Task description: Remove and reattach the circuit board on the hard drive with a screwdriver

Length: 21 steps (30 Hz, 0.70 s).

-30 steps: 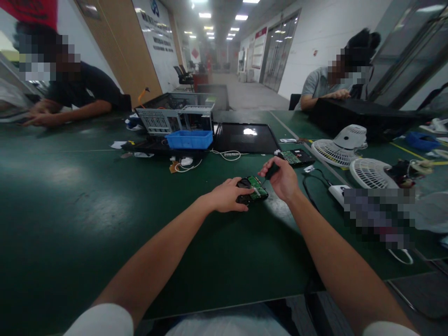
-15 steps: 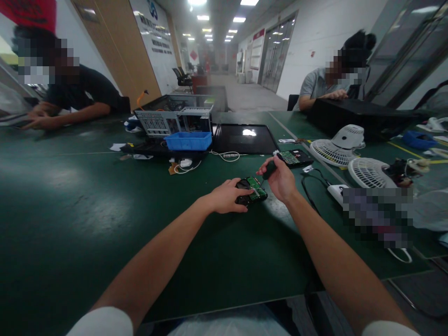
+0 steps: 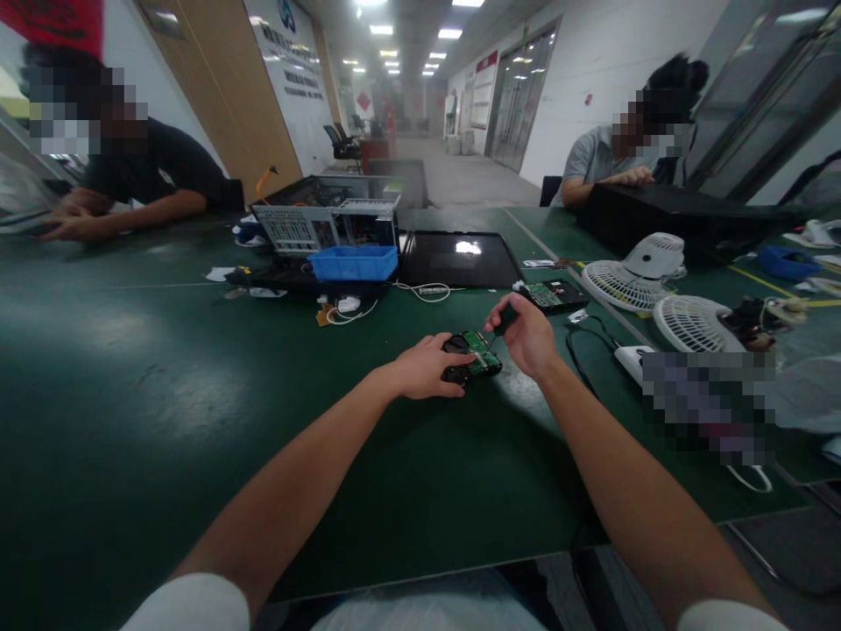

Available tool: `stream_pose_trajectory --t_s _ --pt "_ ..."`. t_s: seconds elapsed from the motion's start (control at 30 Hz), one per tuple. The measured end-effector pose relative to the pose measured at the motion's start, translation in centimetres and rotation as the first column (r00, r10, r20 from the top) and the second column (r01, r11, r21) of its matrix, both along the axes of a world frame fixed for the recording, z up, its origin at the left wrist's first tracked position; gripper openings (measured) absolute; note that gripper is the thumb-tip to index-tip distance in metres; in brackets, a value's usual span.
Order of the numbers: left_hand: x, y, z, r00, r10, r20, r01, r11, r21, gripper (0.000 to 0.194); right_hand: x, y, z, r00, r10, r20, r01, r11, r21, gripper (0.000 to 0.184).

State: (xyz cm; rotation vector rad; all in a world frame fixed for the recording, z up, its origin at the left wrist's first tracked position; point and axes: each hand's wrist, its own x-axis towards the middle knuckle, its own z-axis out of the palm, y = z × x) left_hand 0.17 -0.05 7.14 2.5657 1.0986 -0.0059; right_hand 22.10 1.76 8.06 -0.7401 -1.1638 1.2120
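Observation:
A hard drive (image 3: 487,360) lies on the green table with its circuit board facing up. My left hand (image 3: 426,368) grips it from the left, thumb along the near side and a finger stretched across the board. In my right hand (image 3: 532,340) is a screwdriver (image 3: 505,318) with a dark handle, held tilted. Its shaft points down at the right part of the board. The tip is too small to make out.
Behind the drive stand an open computer case (image 3: 295,230), a blue tray (image 3: 355,264) and a black panel (image 3: 460,260). A second hard drive (image 3: 557,296), white fans (image 3: 691,322) and a power strip (image 3: 632,361) lie to the right. Two people sit across the table.
My right hand and the screwdriver have shifted very slightly, with the fingers moving a little around the handle. My left hand and the hard drive stay in place.

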Motion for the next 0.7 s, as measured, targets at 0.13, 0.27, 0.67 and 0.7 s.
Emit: stream_pose_trajectory --t_s 0.13,0.27,0.67,0.7 --pt "0.00 -0.02 0.01 1.000 -0.008 0.010 0.008 1.000 0.002 0.077 0.04 -0.03 0.00 1.000 0.015 -0.021 -0.016 1.000 -0.022 0.037" --pt "-0.03 -0.03 0.02 1.000 -0.006 0.012 0.006 1.000 0.000 0.077 0.00 -0.16 0.02 0.998 0.032 -0.053 -0.033 0.999 -0.030 0.039" --pt "-0.05 0.02 0.00 1.000 -0.002 0.004 0.002 1.000 -0.011 0.077 0.08 0.32 -0.36 0.996 -0.074 0.041 0.071 0.995 0.072 0.021" --pt "-0.05 0.02 0.01 1.000 -0.003 0.002 0.003 1.000 -0.011 0.077 0.07 0.26 -0.34 0.997 -0.069 0.026 0.067 0.995 0.076 0.020"
